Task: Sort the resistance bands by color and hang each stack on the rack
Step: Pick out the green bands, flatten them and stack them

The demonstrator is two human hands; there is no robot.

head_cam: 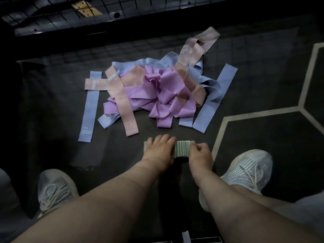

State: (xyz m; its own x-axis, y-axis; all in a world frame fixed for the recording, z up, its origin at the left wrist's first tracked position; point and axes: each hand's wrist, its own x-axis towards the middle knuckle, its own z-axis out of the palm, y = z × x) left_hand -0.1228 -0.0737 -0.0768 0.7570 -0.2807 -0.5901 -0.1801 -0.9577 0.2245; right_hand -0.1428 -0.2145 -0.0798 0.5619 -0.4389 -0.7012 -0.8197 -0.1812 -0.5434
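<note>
**What does the view take in?**
It looks straight down from the person's head at a dark floor mat [57, 106]. Two bare forearms reach forward from the bottom edge. They pass between a pale knit left sneaker [56, 188] and a matching right sneaker [245, 169].

**What are the hands doing?**
Both are on a stack of pale green fabric resistance bands [183, 149]. The stack lies on the mat between the feet, with its layered edges facing up. The left hand [158, 149] covers the stack's left part. Its fingers curve down over the far edge and its thumb sits at the near edge, so it grips the stack. The right hand [199, 152] is curled at the stack's right end, and its fingertips pinch that end.

**Where are the other bands?**
They lie in a loose, mixed heap just beyond the green stack, farther from the person. Purple bands [163, 95] are bunched in the middle. Pink bands [121, 99] cross the heap's left side, and more of them trail off toward the upper right. Light blue bands [89, 106] lie around the edges. One of these is flat and straight at the far left, and two lie side by side at the right.

**Is the rack visible?**
A black wire grid [52, 16] runs along the top edge. It is too dark to tell whether that is the rack. A tan drilled board [86, 8] shows through it. At the right, pale floor lines [254, 114] trace hexagons.
</note>
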